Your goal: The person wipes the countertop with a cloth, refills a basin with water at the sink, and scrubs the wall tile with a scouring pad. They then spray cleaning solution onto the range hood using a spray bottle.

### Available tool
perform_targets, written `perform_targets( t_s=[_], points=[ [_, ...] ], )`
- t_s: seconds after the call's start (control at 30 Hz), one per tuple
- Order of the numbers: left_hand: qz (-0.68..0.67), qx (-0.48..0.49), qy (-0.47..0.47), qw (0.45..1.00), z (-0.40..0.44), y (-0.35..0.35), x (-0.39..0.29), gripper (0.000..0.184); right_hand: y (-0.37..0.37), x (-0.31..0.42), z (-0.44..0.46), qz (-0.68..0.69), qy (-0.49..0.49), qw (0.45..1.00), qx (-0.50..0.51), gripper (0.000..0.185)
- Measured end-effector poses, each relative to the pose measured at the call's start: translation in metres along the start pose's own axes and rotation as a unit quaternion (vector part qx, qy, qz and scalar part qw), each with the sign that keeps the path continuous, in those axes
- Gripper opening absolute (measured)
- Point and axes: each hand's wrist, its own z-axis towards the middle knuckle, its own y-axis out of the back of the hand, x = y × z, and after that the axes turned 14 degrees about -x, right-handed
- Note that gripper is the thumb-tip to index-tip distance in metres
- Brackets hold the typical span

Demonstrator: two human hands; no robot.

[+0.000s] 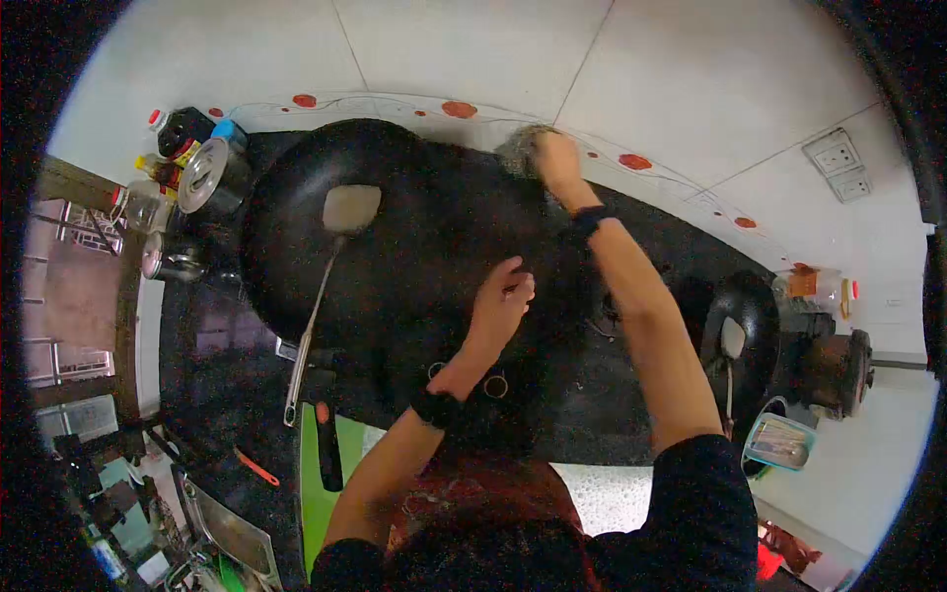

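My right hand point(557, 166) is stretched out to the back edge of the black stovetop, against the tiled wall. Its fingers are closed on a crumpled greyish cloth point(517, 152), slightly blurred, where the wall meets the counter. My left hand point(501, 304) hovers over the middle of the stove with fingers loosely curled, the thumb apart, and nothing visible in it. Left of it sits a large black wok point(286, 261), in which rests a spatula point(351, 208) with its long metal handle over the rim.
At the back left stand bottles point(184, 133) and a lidded steel pot point(212, 178). A knife point(328, 449) lies on a green cutting board point(312, 493) at the front left. To the right are a smaller wok point(755, 306), a dark pot point(838, 373) and a light-blue tray point(779, 441).
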Motion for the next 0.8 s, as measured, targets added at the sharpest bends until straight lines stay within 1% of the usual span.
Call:
perform_targets(
  t_s=[0.03, 0.07, 0.1, 0.17, 0.2, 0.23, 0.3, 0.37, 0.43, 0.5, 0.57, 0.63, 0.67, 0.73, 0.77, 0.8],
  points=[
    [-0.004, 0.0, -0.001, 1.0, 0.002, 0.004, 0.004, 0.044, -0.008, 0.027, 0.01, 0.009, 0.02, 1.0, 0.016, 0.018],
    [-0.002, -0.004, 0.005, 1.0, 0.001, 0.008, 0.008, 0.044, -0.023, 0.037, 0.012, 0.073, 0.08, 0.993, -0.041, 0.019],
    [-0.011, -0.013, 0.006, 1.0, -0.001, 0.011, 0.012, 0.043, -0.025, 0.045, 0.008, 0.076, 0.077, 0.994, -0.035, 0.019],
    [-0.025, -0.016, 0.004, 1.0, -0.001, 0.009, 0.018, 0.042, -0.011, 0.049, 0.012, 0.06, 0.118, 0.987, 0.091, 0.018],
    [-0.02, -0.009, 0.014, 1.0, -0.002, 0.007, 0.021, 0.041, -0.012, 0.036, 0.003, 0.058, 0.151, 0.98, 0.118, 0.016],
    [-0.013, -0.002, 0.024, 1.0, -0.004, 0.006, 0.025, 0.04, -0.005, 0.024, -0.009, 0.058, 0.151, 0.979, 0.12, 0.016],
    [-0.001, 0.003, 0.031, 1.0, -0.003, -0.003, 0.029, 0.04, 0.013, -0.01, -0.029, 0.006, 0.16, 0.981, 0.112, 0.019],
    [0.02, 0.008, 0.053, 0.998, -0.013, -0.008, 0.035, 0.039, -0.009, -0.063, -0.043, -0.009, 0.176, 0.977, 0.121, 0.019],
    [0.026, 0.028, 0.042, 0.998, -0.009, -0.017, 0.028, 0.039, 0.026, -0.086, -0.051, -0.082, 0.151, 0.971, 0.169, 0.02],
    [0.009, 0.03, 0.047, 0.998, -0.011, -0.023, 0.024, 0.039, 0.052, -0.119, -0.061, -0.074, 0.131, 0.977, 0.15, 0.013],
    [-0.011, 0.033, 0.05, 0.998, -0.013, -0.027, 0.018, 0.039, 0.072, -0.158, -0.079, -0.094, 0.072, 0.987, 0.107, 0.012],
    [0.014, 0.042, 0.039, 0.998, -0.016, -0.029, 0.016, 0.04, 0.092, -0.186, -0.088, -0.113, 0.015, 0.982, 0.154, 0.012],
    [0.014, 0.039, 0.042, 0.998, -0.019, -0.027, 0.018, 0.04, 0.101, -0.195, -0.095, -0.11, 0.016, 0.981, 0.157, 0.012],
    [0.02, 0.064, 0.039, 0.997, -0.018, -0.025, 0.018, 0.039, 0.126, -0.2, -0.092, -0.081, -0.032, 0.984, 0.155, 0.014],
    [0.017, 0.063, 0.039, 0.997, -0.02, -0.023, 0.018, 0.039, 0.137, -0.199, -0.087, -0.081, -0.029, 0.984, 0.155, 0.014],
    [0.014, 0.058, 0.04, 0.997, -0.023, -0.022, 0.016, 0.038, 0.147, -0.196, -0.08, -0.101, -0.079, 0.963, 0.235, 0.021]
  ],
)
